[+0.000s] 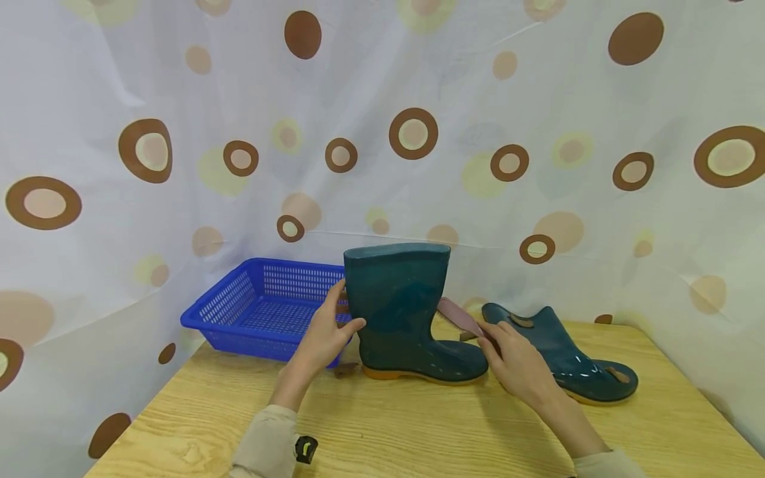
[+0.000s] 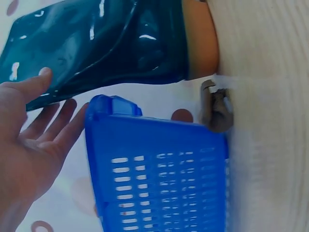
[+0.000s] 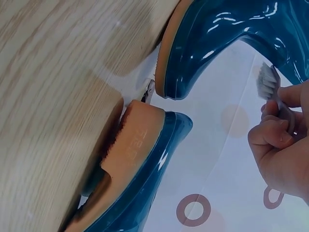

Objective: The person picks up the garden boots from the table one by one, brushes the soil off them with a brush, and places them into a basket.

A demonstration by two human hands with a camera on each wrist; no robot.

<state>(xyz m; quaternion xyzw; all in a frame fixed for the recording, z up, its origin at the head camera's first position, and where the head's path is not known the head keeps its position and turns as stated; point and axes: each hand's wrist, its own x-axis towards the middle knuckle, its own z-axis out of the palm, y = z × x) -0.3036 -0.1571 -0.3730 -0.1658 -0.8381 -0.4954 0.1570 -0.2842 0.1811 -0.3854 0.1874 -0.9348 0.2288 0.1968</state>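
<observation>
A dark green rubber boot [image 1: 399,312] with a tan sole stands upright on the wooden table. At the back of its shaft is my left hand [image 1: 327,329], thumb on the near side and fingers behind; the left wrist view shows this hand [image 2: 36,140] with its thumb on the glossy shaft. My right hand [image 1: 518,358] grips a pink scrubbing brush [image 1: 459,316] by its handle, just in front of the boot's instep. White bristles of the brush [image 3: 266,82] show in the right wrist view, facing toward the boot.
A second green boot [image 1: 546,342] lies on its side at the right, with brown patches on it. Behind my left hand sits a blue plastic basket [image 1: 251,336]. A small brown curled scrap [image 2: 217,108] lies between basket and boot heel. A spotted curtain [image 1: 382,79] hangs behind.
</observation>
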